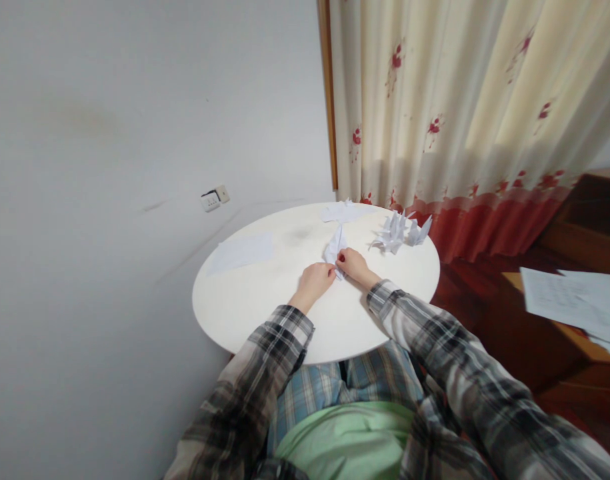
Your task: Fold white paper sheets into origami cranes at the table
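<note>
A small folded piece of white paper (336,241) stands out between my two hands, over the middle of the round white table (265,300). My left hand (315,281) pinches its lower left edge with thumb and forefinger. From the other side, my right hand (355,264) has its fingers closed on the lower right part. The paper's pointed tip faces away from me; its near end is partly covered by my fingers. To the right lies a cluster of folded white paper cranes (392,232).
Flat white paper (242,252) lies at the table's left, with more sheets (342,212) at the far edge. A wall with a socket (211,201) is on the left, a flowered curtain (435,100) behind. Printed papers (569,300) rest on wooden furniture to the right.
</note>
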Demonstrator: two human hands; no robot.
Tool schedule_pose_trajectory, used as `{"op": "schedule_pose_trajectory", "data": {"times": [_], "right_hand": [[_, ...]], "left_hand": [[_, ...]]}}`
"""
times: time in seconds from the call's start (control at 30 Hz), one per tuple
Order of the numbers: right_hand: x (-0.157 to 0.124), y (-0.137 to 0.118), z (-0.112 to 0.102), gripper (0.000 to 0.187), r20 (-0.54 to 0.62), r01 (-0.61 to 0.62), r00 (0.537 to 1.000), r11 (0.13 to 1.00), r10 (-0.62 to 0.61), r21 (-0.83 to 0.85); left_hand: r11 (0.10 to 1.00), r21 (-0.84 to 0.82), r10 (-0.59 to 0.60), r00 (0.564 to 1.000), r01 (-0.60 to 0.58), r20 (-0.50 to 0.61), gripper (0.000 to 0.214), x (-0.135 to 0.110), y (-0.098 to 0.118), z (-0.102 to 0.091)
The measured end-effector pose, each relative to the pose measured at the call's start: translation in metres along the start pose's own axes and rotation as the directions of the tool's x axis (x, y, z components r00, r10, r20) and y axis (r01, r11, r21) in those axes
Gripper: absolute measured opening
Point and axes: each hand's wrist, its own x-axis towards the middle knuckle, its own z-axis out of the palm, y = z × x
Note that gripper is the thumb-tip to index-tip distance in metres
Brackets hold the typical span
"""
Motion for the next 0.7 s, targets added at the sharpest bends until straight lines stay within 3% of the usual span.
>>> {"op": "schedule_pose_trajectory", "data": {"times": [0.17, 0.3, 0.43, 0.53, 0.6, 0.7], "right_hand": [[0.0, 0.0, -0.001, 0.019, -0.003, 0.004, 1.0, 1.0, -0.004, 0.001], [0.0, 0.0, 0.0, 0.018, 0.014, 0.04, 0.999, 0.999, -0.04, 0.005], [0.001, 0.0, 0.0, 0.016, 0.043, 0.104, 0.994, 0.994, -0.105, 0.03], [0.0, -0.001, 0.001, 0.014, 0.065, 0.159, 0.984, 0.984, -0.164, 0.083], [0.0, -0.002, 0.001, 0.013, 0.071, 0.181, 0.979, 0.977, -0.19, 0.115], [0.0, -0.002, 0.001, 0.012, 0.073, 0.195, 0.976, 0.97, -0.207, 0.142]], "left_hand": [[0.996, -0.08, -0.033, 0.999, 0.031, -0.02, 0.027, 0.002, -0.004, 0.004], [0.959, -0.274, -0.105, 0.986, 0.066, -0.128, 0.02, 0.005, -0.012, 0.01], [0.889, -0.438, -0.267, 0.926, 0.129, -0.268, 0.045, 0.008, -0.02, 0.017], [0.868, -0.487, -0.252, 0.932, 0.099, -0.26, 0.058, 0.011, -0.025, 0.022], [0.874, -0.479, -0.203, 0.955, 0.077, -0.216, 0.055, 0.013, -0.028, 0.025], [0.853, -0.511, -0.231, 0.955, 0.107, -0.186, 0.05, 0.016, -0.031, 0.029]]}}
